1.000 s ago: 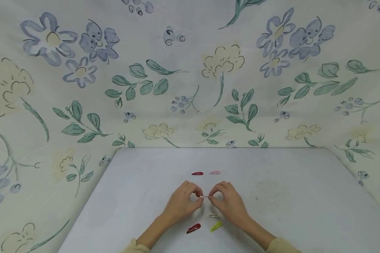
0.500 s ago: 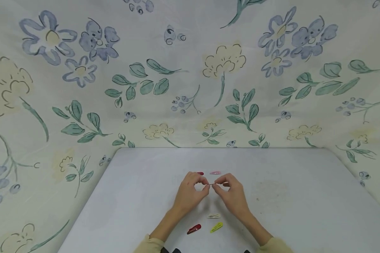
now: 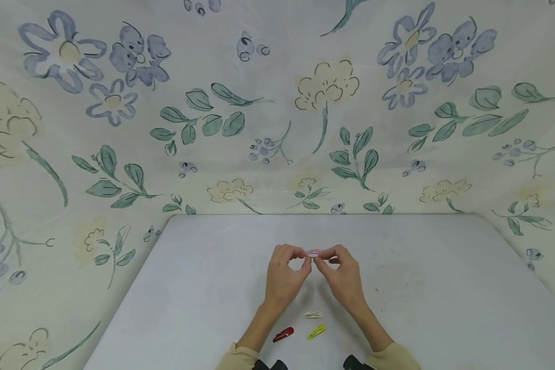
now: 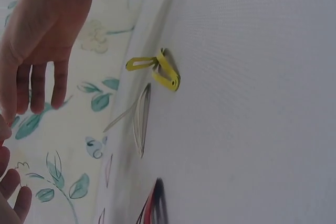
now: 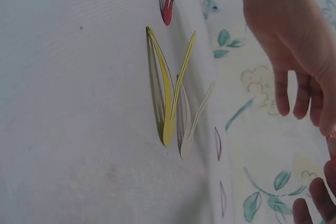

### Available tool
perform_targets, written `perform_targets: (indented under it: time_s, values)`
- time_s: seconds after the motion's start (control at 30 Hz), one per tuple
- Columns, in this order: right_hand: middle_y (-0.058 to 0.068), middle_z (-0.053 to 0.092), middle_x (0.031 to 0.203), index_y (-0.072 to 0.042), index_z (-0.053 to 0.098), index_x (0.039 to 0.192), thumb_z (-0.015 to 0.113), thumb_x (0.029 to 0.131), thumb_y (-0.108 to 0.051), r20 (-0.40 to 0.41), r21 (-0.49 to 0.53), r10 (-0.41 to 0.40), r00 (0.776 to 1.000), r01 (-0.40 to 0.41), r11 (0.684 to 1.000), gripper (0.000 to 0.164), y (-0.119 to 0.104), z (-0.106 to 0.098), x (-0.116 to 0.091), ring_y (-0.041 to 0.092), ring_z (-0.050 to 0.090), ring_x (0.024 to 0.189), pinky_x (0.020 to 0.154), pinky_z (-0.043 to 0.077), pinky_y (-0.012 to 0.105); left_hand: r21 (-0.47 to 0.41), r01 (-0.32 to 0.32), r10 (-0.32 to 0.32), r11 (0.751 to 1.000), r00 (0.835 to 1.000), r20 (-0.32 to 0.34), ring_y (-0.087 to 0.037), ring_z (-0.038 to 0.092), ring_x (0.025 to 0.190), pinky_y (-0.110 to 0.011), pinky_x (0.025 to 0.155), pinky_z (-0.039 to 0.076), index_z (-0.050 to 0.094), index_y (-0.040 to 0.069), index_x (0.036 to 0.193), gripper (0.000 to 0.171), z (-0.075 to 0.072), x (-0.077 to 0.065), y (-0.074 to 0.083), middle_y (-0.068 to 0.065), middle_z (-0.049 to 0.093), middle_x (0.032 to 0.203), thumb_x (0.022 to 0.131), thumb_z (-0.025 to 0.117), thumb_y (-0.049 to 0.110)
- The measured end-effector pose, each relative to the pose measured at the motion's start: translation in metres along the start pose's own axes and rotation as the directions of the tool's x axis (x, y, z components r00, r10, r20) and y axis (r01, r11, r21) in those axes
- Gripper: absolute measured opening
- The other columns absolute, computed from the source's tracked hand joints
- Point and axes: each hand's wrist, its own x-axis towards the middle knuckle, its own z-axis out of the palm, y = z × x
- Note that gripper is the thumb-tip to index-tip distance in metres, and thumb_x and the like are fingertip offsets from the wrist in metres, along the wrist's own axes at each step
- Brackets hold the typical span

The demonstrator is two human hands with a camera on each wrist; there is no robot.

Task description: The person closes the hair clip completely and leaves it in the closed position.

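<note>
In the head view, my left hand (image 3: 283, 277) and right hand (image 3: 344, 277) meet fingertip to fingertip above the table's far part. Thumb and forefinger of each pinch one end of a small, thin hair clip (image 3: 312, 254), mostly covered by the fingers. A pink hair clip (image 3: 315, 251) on the table shows just behind it. Nearer my body lie a white clip (image 3: 312, 315), a dark red clip (image 3: 283, 334) and a yellow clip (image 3: 316, 331). In the right wrist view, the yellow clip (image 5: 169, 103) and white clip (image 5: 187, 129) stand unsnapped, their arms spread.
The white table (image 3: 203, 288) ends at a floral cloth backdrop (image 3: 277, 128) behind and at the sides. Small specks (image 3: 376, 290) dot the tabletop to the right. Black wrist devices (image 3: 270, 365) show at the bottom edge, by the sleeves.
Both hands have moved away from my body with the pinched clip, up to the back row. The red clip there is now hidden behind my left hand. The nearer clips stay put.
</note>
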Motion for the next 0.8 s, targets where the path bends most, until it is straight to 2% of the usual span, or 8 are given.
perform_targets:
  time_s: [0.23, 0.6, 0.8]
  values:
    - [0.0, 0.067, 0.094, -0.009, 0.064, 0.096, 0.076, 0.086, -0.008, -0.017, -0.028, -0.003, 1.0, 0.002, 1.0, 0.015, 0.004, 0.003, 0.001, 0.017, 0.062, 0.092, 0.084, 0.05, 0.039, -0.046, 0.041, -0.045, 0.998, 0.996, -0.072, -0.014, 0.055, 0.085, -0.04, 0.075, 0.053, 0.068, 0.011, 0.086, 0.013, 0.011, -0.002, -0.002, 0.002, 0.064, 0.083, 0.079, 0.078, 0.005]
    - [0.001, 0.066, 0.091, -0.009, 0.064, 0.094, 0.078, 0.085, -0.009, -0.051, -0.053, -0.016, 0.999, 0.013, 0.999, 0.016, 0.003, 0.001, 0.003, 0.015, 0.058, 0.087, 0.08, 0.049, 0.032, -0.077, 0.057, -0.062, 0.995, 0.996, -0.071, -0.016, 0.056, 0.083, -0.034, 0.072, 0.05, 0.071, 0.011, 0.083, 0.01, 0.011, 0.003, 0.006, 0.002, 0.066, 0.081, 0.079, 0.078, 0.006]
    - [0.001, 0.064, 0.086, -0.008, 0.064, 0.088, 0.078, 0.082, -0.004, -0.093, -0.041, -0.049, 0.994, 0.045, 0.998, 0.016, 0.002, 0.003, -0.001, 0.015, 0.058, 0.081, 0.073, 0.051, 0.033, -0.044, 0.052, -0.055, 0.998, 0.996, -0.076, -0.014, 0.056, 0.081, -0.035, 0.071, 0.051, 0.07, 0.012, 0.08, 0.01, 0.01, 0.001, 0.007, 0.004, 0.066, 0.078, 0.078, 0.078, 0.005]
